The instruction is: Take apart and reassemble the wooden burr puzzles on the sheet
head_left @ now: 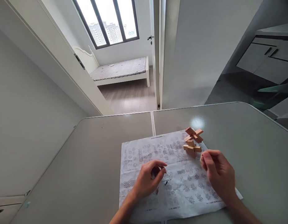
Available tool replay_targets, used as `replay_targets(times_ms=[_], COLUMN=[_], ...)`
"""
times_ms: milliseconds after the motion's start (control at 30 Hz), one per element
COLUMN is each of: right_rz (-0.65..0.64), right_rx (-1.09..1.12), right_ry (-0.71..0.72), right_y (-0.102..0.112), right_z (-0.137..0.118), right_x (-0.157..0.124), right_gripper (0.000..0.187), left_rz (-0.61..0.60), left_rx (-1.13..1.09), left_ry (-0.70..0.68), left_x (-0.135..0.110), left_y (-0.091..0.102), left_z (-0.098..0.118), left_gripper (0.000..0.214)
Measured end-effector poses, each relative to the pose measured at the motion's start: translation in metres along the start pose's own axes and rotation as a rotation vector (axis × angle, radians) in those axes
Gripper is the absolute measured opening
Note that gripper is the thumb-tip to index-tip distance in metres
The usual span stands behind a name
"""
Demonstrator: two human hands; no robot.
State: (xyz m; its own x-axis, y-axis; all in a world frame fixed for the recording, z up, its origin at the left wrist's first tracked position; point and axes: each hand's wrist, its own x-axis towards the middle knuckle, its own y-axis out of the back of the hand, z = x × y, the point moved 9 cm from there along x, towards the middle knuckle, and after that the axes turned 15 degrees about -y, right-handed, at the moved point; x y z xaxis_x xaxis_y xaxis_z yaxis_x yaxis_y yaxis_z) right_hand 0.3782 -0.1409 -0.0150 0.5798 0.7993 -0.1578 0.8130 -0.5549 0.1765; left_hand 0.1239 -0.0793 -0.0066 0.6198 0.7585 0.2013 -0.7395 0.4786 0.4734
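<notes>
A large creased paper sheet (155, 152) printed with rows of small diagrams lies on the table. My left hand (150, 175) hovers over or rests on its middle; its fingers are curved, with a gap between thumb and forefinger and nothing visible in it. My right hand (218, 171) is at the sheet's right side, fingers curled in and thumb against the forefinger; no object shows in it. Just beyond its fingertips, two wooden interlocking puzzles of crossed sticks sit near the sheet's upper right corner: the nearer puzzle (192, 148) and the farther puzzle (194, 135).
The grey-green table (88, 174) has rounded far corners and a pale seam (153, 124) across it. Past its far edge, a doorway opens on a room with a bed (120, 70) and a window (109, 21). White cabinets (267, 59) stand at the right.
</notes>
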Motion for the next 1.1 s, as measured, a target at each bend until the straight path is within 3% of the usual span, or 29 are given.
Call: replay_targets(times_ms=[67, 167, 267, 767, 967, 1100], right_rz=[0.163, 0.264, 0.254, 0.087, 0.086, 0.178], right_rx=[-0.082, -0.189, -0.257, -0.431, -0.390, -0.347], right_ry=[0.075, 0.244, 0.330, 0.403, 0.318, 0.324], right_y=[0.015, 0.018, 0.011, -0.016, -0.013, -0.002], right_z=[-0.006, -0.021, -0.026, -0.011, -0.001, -0.009], right_x=[0.006, 0.011, 0.015, 0.023, 0.029, 0.024], right_gripper=[0.031, 0.028, 0.028, 0.043, 0.048, 0.047], left_rz=[0.002, 0.006, 0.012, 0.014, 0.004, 0.005], left_rx=[0.003, 0.004, 0.005, -0.006, -0.016, -0.015], left_ry=[-0.005, -0.014, -0.017, -0.015, 0.006, 0.001], left_x=[0.000, 0.001, 0.001, -0.001, -0.001, -0.001], left_y=[0.000, 0.001, 0.002, 0.001, 0.000, 0.000], left_z=[0.001, 0.003, 0.004, 0.002, 0.000, 0.000], left_gripper=[0.020, 0.020, 0.020, 0.018, 0.020, 0.020])
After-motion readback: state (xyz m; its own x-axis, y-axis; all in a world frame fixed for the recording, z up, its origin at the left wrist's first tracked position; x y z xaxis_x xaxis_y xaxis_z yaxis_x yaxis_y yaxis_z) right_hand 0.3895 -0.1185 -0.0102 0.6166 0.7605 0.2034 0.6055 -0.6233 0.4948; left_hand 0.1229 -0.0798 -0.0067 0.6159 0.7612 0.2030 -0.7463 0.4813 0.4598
